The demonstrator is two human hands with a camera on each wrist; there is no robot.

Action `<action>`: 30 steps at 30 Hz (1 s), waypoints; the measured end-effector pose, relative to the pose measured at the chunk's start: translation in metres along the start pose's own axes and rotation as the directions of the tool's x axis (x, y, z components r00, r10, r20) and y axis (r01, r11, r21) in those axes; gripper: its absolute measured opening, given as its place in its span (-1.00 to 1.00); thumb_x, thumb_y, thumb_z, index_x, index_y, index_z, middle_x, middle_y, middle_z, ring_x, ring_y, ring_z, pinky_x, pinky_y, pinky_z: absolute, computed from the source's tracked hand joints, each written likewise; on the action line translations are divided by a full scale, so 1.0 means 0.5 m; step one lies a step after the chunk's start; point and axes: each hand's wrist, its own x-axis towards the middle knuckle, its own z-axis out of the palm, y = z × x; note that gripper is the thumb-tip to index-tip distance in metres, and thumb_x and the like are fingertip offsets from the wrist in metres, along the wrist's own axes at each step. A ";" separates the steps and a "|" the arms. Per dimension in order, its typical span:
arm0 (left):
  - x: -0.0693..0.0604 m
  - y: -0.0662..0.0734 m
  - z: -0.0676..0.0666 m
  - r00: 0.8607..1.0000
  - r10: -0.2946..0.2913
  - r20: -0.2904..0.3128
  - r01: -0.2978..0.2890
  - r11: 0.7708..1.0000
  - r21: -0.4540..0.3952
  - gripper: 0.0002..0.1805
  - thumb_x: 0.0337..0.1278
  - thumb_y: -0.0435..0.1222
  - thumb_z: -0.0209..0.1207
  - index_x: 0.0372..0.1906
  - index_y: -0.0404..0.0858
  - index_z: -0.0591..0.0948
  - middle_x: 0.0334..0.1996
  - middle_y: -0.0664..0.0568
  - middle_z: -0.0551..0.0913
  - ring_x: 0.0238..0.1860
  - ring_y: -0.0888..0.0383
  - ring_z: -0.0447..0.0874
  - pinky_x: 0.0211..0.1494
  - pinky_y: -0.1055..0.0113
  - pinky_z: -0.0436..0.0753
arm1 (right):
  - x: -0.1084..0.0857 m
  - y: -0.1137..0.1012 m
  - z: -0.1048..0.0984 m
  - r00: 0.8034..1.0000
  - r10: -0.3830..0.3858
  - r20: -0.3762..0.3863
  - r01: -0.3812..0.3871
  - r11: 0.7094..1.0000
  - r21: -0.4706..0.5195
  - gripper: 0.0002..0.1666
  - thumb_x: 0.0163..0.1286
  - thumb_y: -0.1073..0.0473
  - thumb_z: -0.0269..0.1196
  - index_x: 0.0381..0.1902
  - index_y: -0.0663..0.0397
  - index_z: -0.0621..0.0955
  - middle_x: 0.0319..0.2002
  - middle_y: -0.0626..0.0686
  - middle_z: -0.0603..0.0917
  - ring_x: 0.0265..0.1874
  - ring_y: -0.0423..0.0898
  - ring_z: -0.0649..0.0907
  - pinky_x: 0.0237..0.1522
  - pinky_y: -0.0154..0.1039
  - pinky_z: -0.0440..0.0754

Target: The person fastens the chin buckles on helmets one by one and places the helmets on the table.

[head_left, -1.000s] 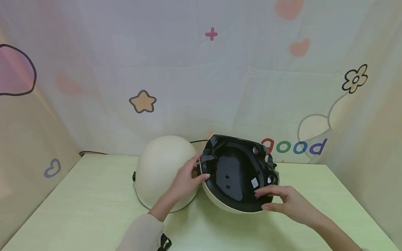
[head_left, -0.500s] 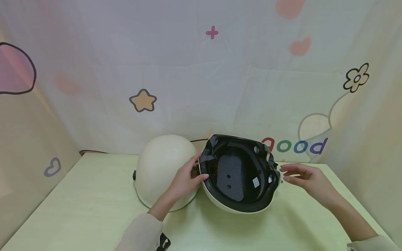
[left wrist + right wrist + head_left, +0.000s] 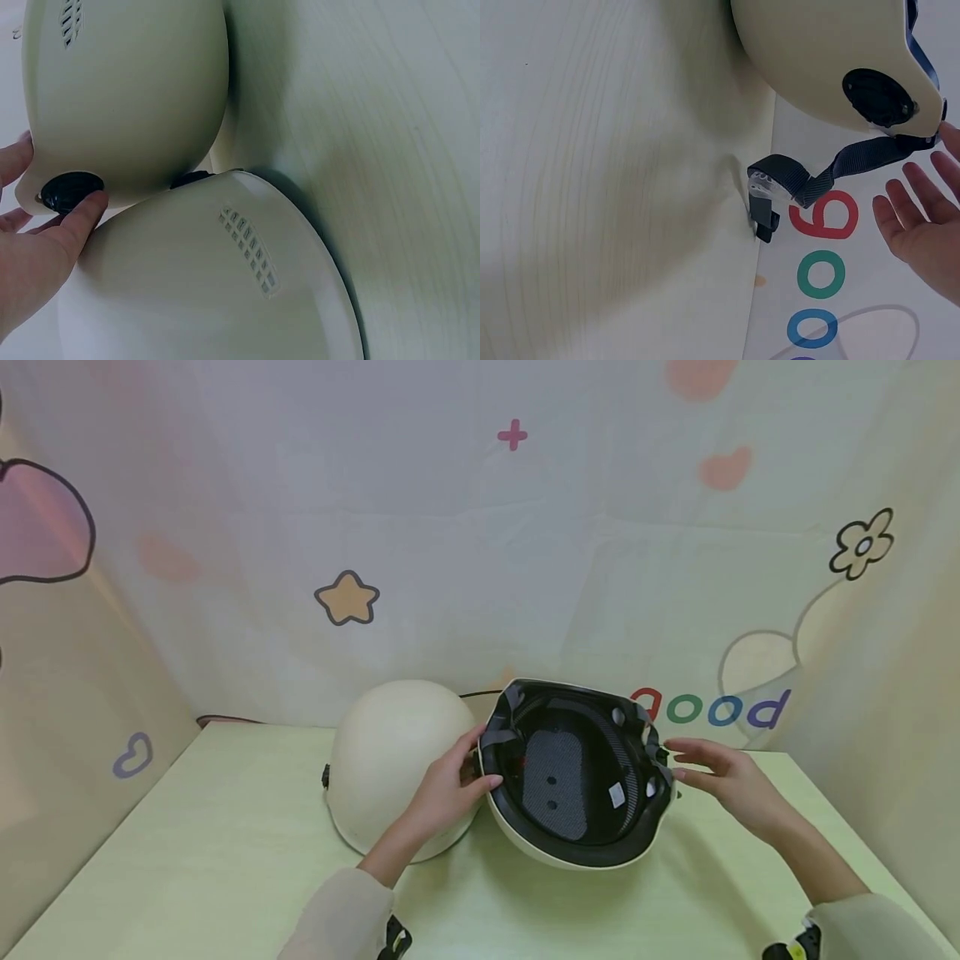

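Note:
A cream helmet (image 3: 555, 785) lies tipped so its black padded inside faces me in the head view. My left hand (image 3: 446, 789) grips its left rim, thumb over the inner edge. In the left wrist view, a finger touches a round black side cap (image 3: 71, 191) on the shell. My right hand (image 3: 738, 785) is at the helmet's right edge, fingers loosely bent and apart, fingertips close to the dark chin strap (image 3: 870, 156). That strap hangs down with a clear buckle piece (image 3: 769, 186). Whether a fingertip touches it is unclear. A second cream helmet (image 3: 401, 768) sits dome-up at the left.
The two helmets stand side by side on a pale wooden table (image 3: 210, 835). Behind rises a printed cloth backdrop (image 3: 450, 543) with coloured letters. A dark cord (image 3: 228, 719) runs along the table's back edge.
My right hand has left the helmet's lower right rim and moved up and right to the strap side, then slightly in toward it. My left hand keeps its grip on the rim.

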 end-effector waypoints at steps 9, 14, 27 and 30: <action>0.004 -0.001 0.001 1.000 -0.002 0.012 0.002 1.000 -0.008 -0.26 0.08 -0.42 0.19 0.35 -0.35 0.13 0.22 -0.27 0.31 0.13 -0.09 0.42 0.06 0.18 0.48 | -0.001 0.007 0.002 1.000 0.020 0.019 -0.020 0.999 0.038 -0.43 0.36 0.09 0.12 0.21 0.33 0.36 0.02 0.21 0.52 -0.12 -0.42 0.49 0.02 0.03 0.41; 0.006 0.001 0.000 1.000 -0.010 0.020 0.010 1.000 0.005 -0.27 0.10 -0.41 0.19 0.36 -0.33 0.14 0.23 -0.27 0.30 0.13 -0.10 0.42 0.06 0.17 0.48 | 0.000 0.012 0.004 0.999 0.040 0.022 -0.041 0.997 0.068 -0.46 0.35 0.08 0.12 0.16 0.34 0.39 0.05 0.22 0.50 0.06 -0.08 0.47 0.06 0.09 0.37; 0.003 -0.002 -0.001 1.000 0.004 0.022 -0.004 1.000 -0.001 -0.28 0.09 -0.43 0.19 0.35 -0.34 0.15 0.23 -0.28 0.30 0.11 -0.10 0.44 0.05 0.11 0.49 | 0.002 0.024 0.002 0.997 -0.025 0.071 0.013 0.986 0.163 -0.51 0.35 0.24 0.10 0.15 0.43 0.35 -0.04 0.03 0.54 -0.13 -0.36 0.54 -0.12 -0.50 0.44; 0.002 -0.002 -0.002 1.000 0.009 0.022 -0.009 1.000 -0.016 -0.27 0.08 -0.44 0.19 0.35 -0.34 0.14 0.23 -0.28 0.30 0.11 -0.11 0.44 0.05 0.10 0.48 | 0.001 0.024 0.000 0.998 -0.009 0.062 0.000 0.989 0.148 -0.51 0.33 0.20 0.14 0.12 0.42 0.38 -0.02 0.04 0.53 -0.12 -0.38 0.53 -0.12 -0.48 0.46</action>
